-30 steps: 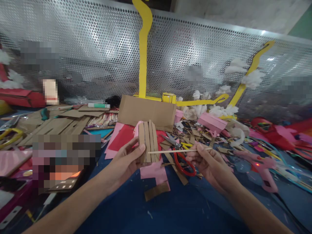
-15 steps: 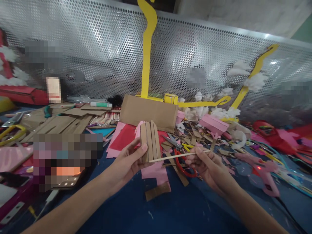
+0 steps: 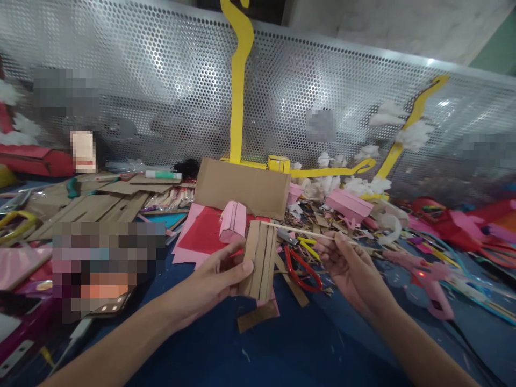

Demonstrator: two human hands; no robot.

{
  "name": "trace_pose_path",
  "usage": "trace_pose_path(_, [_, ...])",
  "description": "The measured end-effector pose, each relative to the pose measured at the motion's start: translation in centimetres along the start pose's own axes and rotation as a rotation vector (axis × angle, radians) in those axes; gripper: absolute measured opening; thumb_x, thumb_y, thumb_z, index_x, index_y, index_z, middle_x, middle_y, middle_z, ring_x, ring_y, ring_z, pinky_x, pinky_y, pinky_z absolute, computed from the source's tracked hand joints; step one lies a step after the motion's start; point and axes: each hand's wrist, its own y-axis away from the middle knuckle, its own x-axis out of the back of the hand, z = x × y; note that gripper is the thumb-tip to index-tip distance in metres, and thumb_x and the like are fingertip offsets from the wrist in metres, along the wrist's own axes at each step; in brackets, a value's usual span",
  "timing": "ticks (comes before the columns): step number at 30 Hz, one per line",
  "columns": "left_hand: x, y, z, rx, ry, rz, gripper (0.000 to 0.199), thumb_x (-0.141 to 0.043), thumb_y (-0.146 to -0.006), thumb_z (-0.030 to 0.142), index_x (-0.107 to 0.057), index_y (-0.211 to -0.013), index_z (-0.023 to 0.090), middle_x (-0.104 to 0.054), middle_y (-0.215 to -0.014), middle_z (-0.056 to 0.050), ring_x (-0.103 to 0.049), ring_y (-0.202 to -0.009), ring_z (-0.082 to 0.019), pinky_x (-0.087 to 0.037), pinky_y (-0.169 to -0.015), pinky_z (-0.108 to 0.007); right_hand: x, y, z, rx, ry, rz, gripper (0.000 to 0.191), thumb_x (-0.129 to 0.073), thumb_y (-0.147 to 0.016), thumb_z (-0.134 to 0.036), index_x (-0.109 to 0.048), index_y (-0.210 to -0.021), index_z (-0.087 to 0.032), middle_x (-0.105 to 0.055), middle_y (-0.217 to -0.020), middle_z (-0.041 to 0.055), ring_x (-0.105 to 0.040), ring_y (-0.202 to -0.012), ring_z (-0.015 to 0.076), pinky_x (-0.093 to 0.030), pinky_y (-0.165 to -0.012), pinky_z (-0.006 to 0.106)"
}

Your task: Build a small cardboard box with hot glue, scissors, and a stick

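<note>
My left hand (image 3: 221, 277) grips the left edge of a small brown cardboard piece (image 3: 258, 269), thumb in front. Dark lines or gaps run lengthwise down the cardboard. Pinched between the fingers of my right hand (image 3: 342, 263) is a thin pale wooden stick (image 3: 298, 230). The stick's left tip lies at the cardboard's top edge; whether it touches I cannot tell. Just behind the cardboard is a small pink paper box (image 3: 233, 221) on red paper (image 3: 201, 228). Red-handled scissors (image 3: 303, 273) lie between my two hands, their blades partly hidden.
A pink glue gun (image 3: 427, 279) with a lit red light lies at the right. A larger cardboard panel (image 3: 242, 188) leans in front of a tall yellow strip (image 3: 237, 107). Cardboard strips (image 3: 84, 209) cover the left; scraps (image 3: 322, 220) litter the middle right.
The cardboard piece has come lower and slightly right, tilting in my left hand. The stick's tip has moved from the cardboard's lower end to its top edge. The view has shifted slightly.
</note>
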Motion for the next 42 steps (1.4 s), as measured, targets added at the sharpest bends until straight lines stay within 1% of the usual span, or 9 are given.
trace_pose_path(8, [-0.1, -0.3, 0.2, -0.114, -0.008, 0.039, 0.060, -0.078, -0.089, 0.025, -0.053, -0.143, 0.029, -0.063, -0.142, -0.012, -0.067, -0.120, -0.029, -0.056, -0.101, -0.044, 0.1, -0.2, -0.4, 0.044, -0.094, 0.039, 0.029, -0.095, -0.068, -0.036, -0.079, -0.087, -0.020, -0.082, -0.082, 0.0020, -0.077, -0.070, 0.0122, -0.059, -0.059, 0.014])
trace_pose_path(11, [-0.1, -0.6, 0.2, -0.190, -0.049, 0.088, 0.054, -0.077, -0.091, 0.031, -0.057, -0.140, 0.026, -0.064, -0.140, -0.013, -0.068, -0.118, -0.028, -0.058, -0.093, -0.038, 0.2, -0.2, -0.5, 0.068, -0.067, 0.049, 0.031, -0.095, -0.066, -0.038, -0.079, -0.086, -0.020, -0.083, -0.082, 0.0022, -0.078, -0.072, 0.0139, -0.060, -0.059, 0.015])
trace_pose_path(14, [-0.2, -0.7, 0.2, -0.299, -0.150, 0.120, 0.049, -0.076, -0.090, 0.036, -0.061, -0.135, 0.024, -0.066, -0.138, -0.013, -0.067, -0.116, -0.028, -0.058, -0.084, -0.032, 0.0, 0.1, -0.5, 0.058, -0.032, 0.021, 0.031, -0.094, -0.067, -0.040, -0.079, -0.084, -0.020, -0.082, -0.079, 0.0033, -0.078, -0.069, 0.0148, -0.061, -0.061, 0.017])
trace_pose_path(19, [0.0, -0.7, 0.2, -0.482, -0.379, 0.121, 0.041, -0.078, -0.088, 0.025, -0.062, -0.126, 0.024, -0.072, -0.121, -0.008, -0.067, -0.110, -0.023, -0.051, -0.098, -0.034, -0.3, 0.9, -0.9, 0.031, -0.069, 0.029, 0.030, -0.095, -0.065, -0.041, -0.077, -0.079, -0.022, -0.077, -0.066, -0.0003, -0.071, -0.055, 0.0121, -0.059, -0.054, 0.017])
trace_pose_path(23, [0.1, -0.2, 0.3, -0.608, -0.561, 0.193, 0.042, -0.076, -0.084, 0.013, -0.061, -0.120, 0.028, -0.067, -0.129, -0.007, -0.063, -0.118, -0.025, -0.049, -0.099, -0.034, -0.4, 0.9, -1.0, 0.026, -0.099, 0.038, 0.027, -0.094, -0.067, -0.040, -0.075, -0.076, -0.023, -0.070, -0.057, -0.0034, -0.066, -0.052, 0.0100, -0.057, -0.051, 0.014])
trace_pose_path(29, [0.0, 0.3, 0.5, -0.539, -0.716, 0.221, 0.051, -0.076, -0.080, 0.011, -0.066, -0.126, 0.030, -0.066, -0.134, -0.007, -0.058, -0.126, -0.031, -0.052, -0.096, -0.036, -0.8, 1.1, -1.0, 0.016, -0.059, -0.024, 0.030, -0.094, -0.067, -0.042, -0.073, -0.073, -0.021, -0.067, -0.056, -0.0042, -0.065, -0.052, 0.0092, -0.057, -0.053, 0.014])
trace_pose_path(35, [0.3, 0.2, 0.6, -0.647, -0.862, 0.186, 0.054, -0.076, -0.078, 0.008, -0.066, -0.127, 0.028, -0.066, -0.135, -0.008, -0.056, -0.131, -0.031, -0.042, -0.111, -0.041, -0.6, 1.1, -1.0, 0.034, -0.012, -0.021, 0.033, -0.094, -0.067, -0.045, -0.075, -0.077, -0.020, -0.073, -0.064, -0.0005, -0.068, -0.057, 0.0098, -0.058, -0.057, 0.014])
trace_pose_path(39, [0.2, 0.3, 0.8, -0.658, -0.868, 0.146, 0.057, -0.074, -0.076, 0.006, -0.068, -0.128, 0.027, -0.065, -0.137, -0.010, -0.055, -0.133, -0.034, -0.040, -0.114, -0.046, -0.5, 1.0, -0.9, 0.049, -0.019, 0.040, 0.035, -0.096, -0.064, -0.046, -0.075, -0.076, -0.020, -0.073, -0.063, -0.0013, -0.070, -0.058, 0.0100, -0.060, -0.060, 0.014])
trace_pose_path(42, [0.2, 0.3, 0.7, -0.662, -0.917, 0.133, 0.060, -0.071, -0.075, 0.002, -0.067, -0.130, 0.027, -0.065, -0.138, -0.010, -0.055, -0.132, -0.033, -0.041, -0.113, -0.048, -0.4, 0.9, -0.8, 0.070, 0.007, 0.013, 0.033, -0.094, -0.067, -0.047, -0.075, -0.077, -0.021, -0.073, -0.064, -0.0012, -0.070, -0.059, 0.0104, -0.060, -0.059, 0.015])
